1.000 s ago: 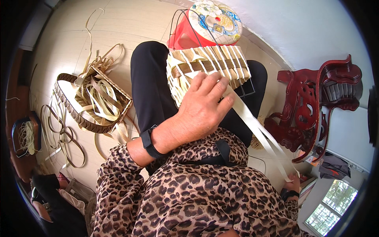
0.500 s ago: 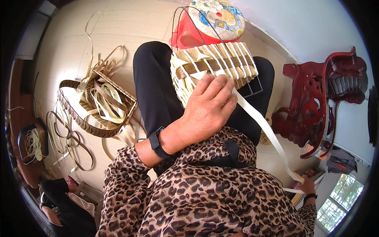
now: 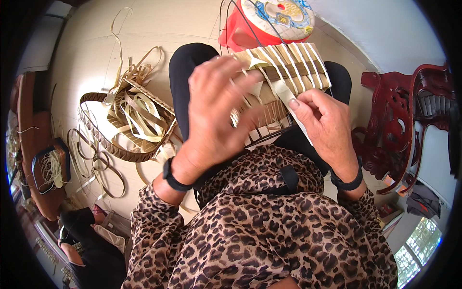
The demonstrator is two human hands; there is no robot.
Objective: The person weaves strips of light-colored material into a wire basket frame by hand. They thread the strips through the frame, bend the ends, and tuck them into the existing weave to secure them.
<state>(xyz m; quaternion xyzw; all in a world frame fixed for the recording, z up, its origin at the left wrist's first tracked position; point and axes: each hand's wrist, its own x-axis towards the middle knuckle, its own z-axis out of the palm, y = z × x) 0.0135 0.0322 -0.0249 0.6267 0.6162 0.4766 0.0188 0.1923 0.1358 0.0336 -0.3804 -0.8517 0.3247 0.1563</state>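
Note:
Across my lap rests a half-woven basket (image 3: pixel 301 77) on a dark wire frame, with white and tan strips running over brown bands. My right hand (image 3: pixel 327 126), at the basket's near right side, pinches a flat cream strip (image 3: pixel 284 90) between thumb and fingers. The strip lies against the weave and its tail hangs below the hand. Over the basket's left part is my left hand (image 3: pixel 216 106), fingers spread, smeared by motion and holding nothing visible. It hides some of the weave beneath it.
On the floor at left sits a brown woven basket (image 3: pixel 120 156) filled with loose strips, more coiled strips (image 3: pixel 103 168) beside it. A red stool (image 3: pixel 236 33) with a patterned top stands ahead. Carved dark-red furniture (image 3: pixel 394 130) is at right. Another person's dark-clothed arm (image 3: pixel 94 250) shows at lower left.
My right hand has come from far lower right up to the basket, still with the cream strip. The left hand has let go, opened and moved left. The basket sits slightly farther right in view.

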